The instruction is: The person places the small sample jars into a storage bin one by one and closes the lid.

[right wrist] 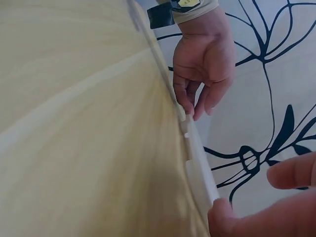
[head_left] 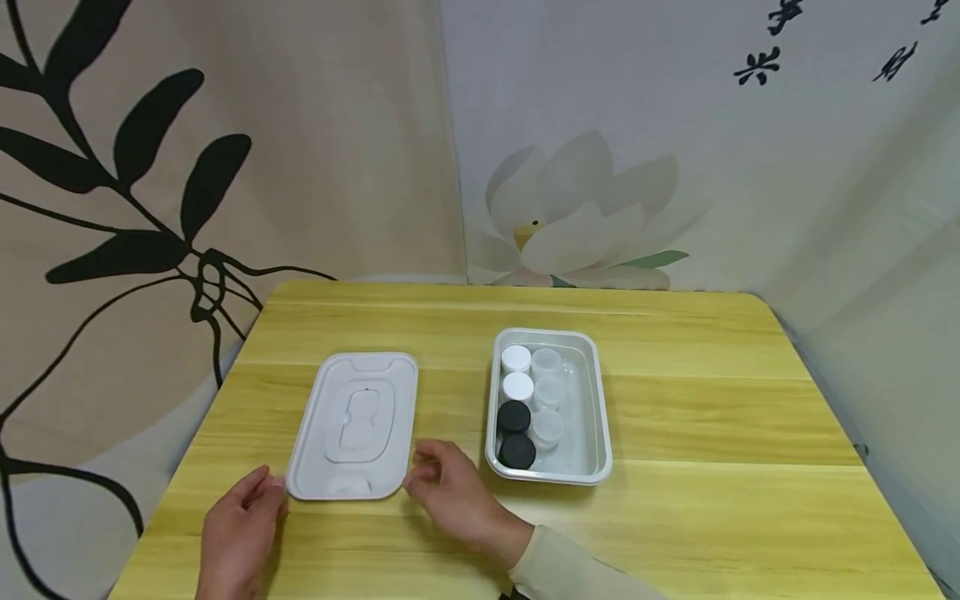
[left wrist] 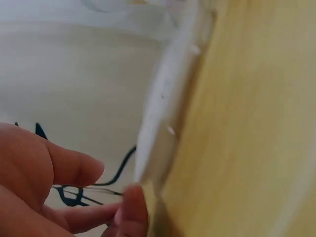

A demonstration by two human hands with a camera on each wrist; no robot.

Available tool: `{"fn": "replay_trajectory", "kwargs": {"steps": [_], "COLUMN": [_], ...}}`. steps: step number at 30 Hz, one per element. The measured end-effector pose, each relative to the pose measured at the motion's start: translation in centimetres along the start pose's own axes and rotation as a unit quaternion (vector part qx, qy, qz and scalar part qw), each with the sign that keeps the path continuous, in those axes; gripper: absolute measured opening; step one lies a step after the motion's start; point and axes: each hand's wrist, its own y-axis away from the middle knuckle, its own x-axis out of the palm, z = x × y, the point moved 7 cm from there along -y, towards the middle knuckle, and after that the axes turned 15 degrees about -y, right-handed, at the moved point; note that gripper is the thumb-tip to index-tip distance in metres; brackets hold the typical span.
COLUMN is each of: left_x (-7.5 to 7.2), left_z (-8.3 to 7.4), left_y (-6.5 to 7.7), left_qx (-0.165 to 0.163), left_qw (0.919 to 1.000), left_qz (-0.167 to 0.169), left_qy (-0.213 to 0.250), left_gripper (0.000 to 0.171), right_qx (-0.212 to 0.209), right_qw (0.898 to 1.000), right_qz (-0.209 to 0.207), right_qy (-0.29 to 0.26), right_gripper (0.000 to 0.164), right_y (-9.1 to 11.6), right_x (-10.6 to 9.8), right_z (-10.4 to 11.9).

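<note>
A white plastic lid with rounded corners and a raised middle lies flat on the table, left of centre in the head view. My left hand is at its near left corner, fingertips touching the edge; in the left wrist view the thumb stands apart from the lid's rim. At the near right corner, my right hand touches the opposite edge. The right wrist view shows a fingertip against the rim, with another finger held away from it.
A white tray stands right of the lid. Inside are small round containers: two white, two black and several clear or translucent ones, along its left and middle. The wooden table backs onto patterned curtains.
</note>
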Motion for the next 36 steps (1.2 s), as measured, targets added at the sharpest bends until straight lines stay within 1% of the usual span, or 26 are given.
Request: {"fn": "replay_trajectory", "kwargs": {"steps": [3,5,7,9,14,17,19,22,25,27,29,32,33,34,36], "left_x": [-0.2,-0.2,-0.2,-0.2,0.3,0.5,0.5,0.3,-0.4,-1.0,-1.5,-2.1,-2.2,-2.3,-2.5], "left_z": [0.1,-0.1,-0.3,-0.3,-0.3,-0.2,-0.3,-0.5,-0.6,-0.9,-1.3,-2.6,-3.2,-3.7,-5.0], "left_y": [-0.6,-0.9,-1.3,-1.5,-1.9,-1.9,-2.0,-1.9,-1.7,-1.4,-1.1,-0.4,-0.2,0.2,0.8], "left_qx": [0.007,0.015,0.023,0.025,0.018,0.013,0.018,0.024,0.019,0.017,0.022,0.043,0.052,0.059,0.075], "left_qw": [0.9978,0.9962,0.9956,0.9962,0.9992,0.9994,0.9988,0.9978,0.9980,0.9986,0.9988,0.9982,0.9974,0.9968,0.9945], "left_qz": [-0.002,-0.003,-0.008,-0.007,0.012,0.029,0.045,0.061,0.058,0.049,0.039,0.028,0.029,0.027,0.026], "left_qy": [-0.066,-0.085,-0.091,-0.083,-0.032,-0.011,0.001,0.011,0.015,0.016,0.017,0.032,0.041,0.046,0.068], "left_gripper": [0.060,0.059,0.055,0.051,0.046,0.047,0.049,0.051,0.052,0.051,0.050,0.048,0.049,0.049,0.049], "right_qx": [0.019,0.033,0.044,0.046,0.041,0.041,0.044,0.049,0.050,0.049,0.042,0.020,0.012,0.002,-0.018], "right_qw": [1.000,0.999,0.999,0.999,0.999,0.999,0.998,0.997,0.996,0.996,0.997,0.999,0.999,0.998,0.995], "right_qz": [-0.013,-0.017,-0.018,-0.017,-0.024,-0.020,-0.014,-0.005,0.002,0.010,0.024,0.034,0.036,0.038,0.034], "right_qy": [-0.010,-0.015,-0.016,-0.014,-0.010,-0.027,-0.043,-0.064,-0.070,-0.069,-0.053,0.006,0.026,0.050,0.088], "right_gripper": [0.056,0.055,0.054,0.053,0.050,0.045,0.043,0.042,0.044,0.048,0.049,0.053,0.054,0.052,0.056], "right_y": [-0.3,-0.5,-0.7,-0.9,-1.6,-1.9,-2.0,-1.9,-1.6,-1.4,-1.1,-0.7,-0.5,-0.4,-0.3], "right_x": [-0.2,-0.2,-0.1,0.0,0.0,0.0,0.2,0.5,0.8,1.0,1.1,1.0,0.9,0.7,0.0], "right_z": [-0.8,-1.3,-1.6,-1.7,-1.9,-2.0,-2.1,-2.2,-1.9,-1.3,-0.1,2.4,3.4,4.5,6.5]}}
